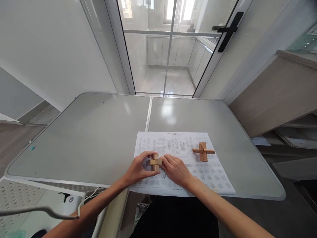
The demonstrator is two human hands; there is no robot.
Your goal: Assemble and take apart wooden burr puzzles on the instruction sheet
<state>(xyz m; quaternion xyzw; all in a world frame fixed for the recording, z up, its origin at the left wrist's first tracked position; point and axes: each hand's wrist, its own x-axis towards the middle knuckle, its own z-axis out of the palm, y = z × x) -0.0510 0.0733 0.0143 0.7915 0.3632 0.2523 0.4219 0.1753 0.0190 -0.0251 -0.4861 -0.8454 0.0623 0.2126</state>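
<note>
A small light-wood burr puzzle (155, 162), its blocks crossing one another, is held over a printed sheet (173, 189). My left hand (139, 168) grips it between the thumb at the bottom and a finger at the top. From the right, my right hand (175, 169) has its curled fingertips on the end of one block. Part of that contact is hidden behind the fingers. A darker wooden cross-shaped puzzle piece (203, 152), with a thin bar through a flat block, lies on the sheet's right side, apart from both hands.
The sheet of small printed diagrams lies on a grey folding table (104, 132) with a pale seam. Beyond stands a glass door (170, 59) with a black handle (230, 31). Wooden shelving (279, 92) is at the right. A white cable (44, 210) hangs at the lower left.
</note>
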